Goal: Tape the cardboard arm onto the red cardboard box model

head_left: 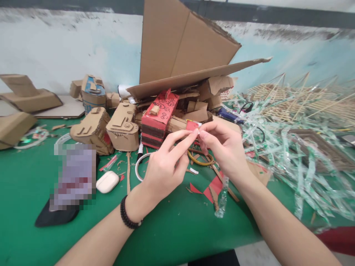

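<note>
My left hand (169,160), with a black bead bracelet at the wrist, is closed in a pinch in the middle of the view. Its fingertips meet those of my right hand (222,146), also pinched. Whatever lies between them is too small to make out; a bit of white shows at the tips. Just behind the fingertips is a small red piece (192,125). Beyond my left hand stands a red cardboard box (158,114) with black drawings. A yellow ring (200,161) lies below the fingertips, and a white ring (138,168) is partly hidden by my left hand.
Cardboard models (123,127) stand at the left, before large cardboard sheets (188,44). A blurred-out item (74,177) and white earphone case (107,182) lie on the green table (111,236). Tangled clear tape (294,166) and a stick structure (299,98) fill the right; red scraps (215,186) lie nearer.
</note>
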The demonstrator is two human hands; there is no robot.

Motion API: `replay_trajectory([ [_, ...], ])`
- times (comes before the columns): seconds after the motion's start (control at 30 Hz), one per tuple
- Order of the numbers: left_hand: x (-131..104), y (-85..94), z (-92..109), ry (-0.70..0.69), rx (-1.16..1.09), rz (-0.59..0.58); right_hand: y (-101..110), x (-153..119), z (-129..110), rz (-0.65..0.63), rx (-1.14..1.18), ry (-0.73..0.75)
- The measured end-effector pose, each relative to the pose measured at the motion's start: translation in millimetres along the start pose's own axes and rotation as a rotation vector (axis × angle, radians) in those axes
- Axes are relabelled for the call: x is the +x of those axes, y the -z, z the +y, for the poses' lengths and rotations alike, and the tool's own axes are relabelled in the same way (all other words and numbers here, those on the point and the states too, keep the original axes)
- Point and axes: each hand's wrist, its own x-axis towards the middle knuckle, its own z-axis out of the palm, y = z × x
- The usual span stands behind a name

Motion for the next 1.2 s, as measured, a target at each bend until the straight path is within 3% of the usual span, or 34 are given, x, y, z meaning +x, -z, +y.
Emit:
replay_trajectory([
  [0.33, 3, 0.5, 4, -0.06, 0.312, -0.04, -2, -7, 9, 0.082, -0.34, 0.277],
  [0.57, 4, 0.5, 2, -0.023, -0.078, -0.022, 2, 2, 12, -0.045, 0.028, 0.127],
  [0.8, 3, -0.4, 3, -0.052, -0.254, 0.014, 2, 4, 14, -0.163, 0.253, 0.024],
  [1.0, 2, 0.2, 9, -0.03, -0.492, 0.011, 5, 1, 14, -0.268, 0.352, 0.008],
  [1.2, 3, 3.0, 14, -0.008, -0.519, -0.009, 7, -1, 14, -0.343, 0.386, 0.085],
])
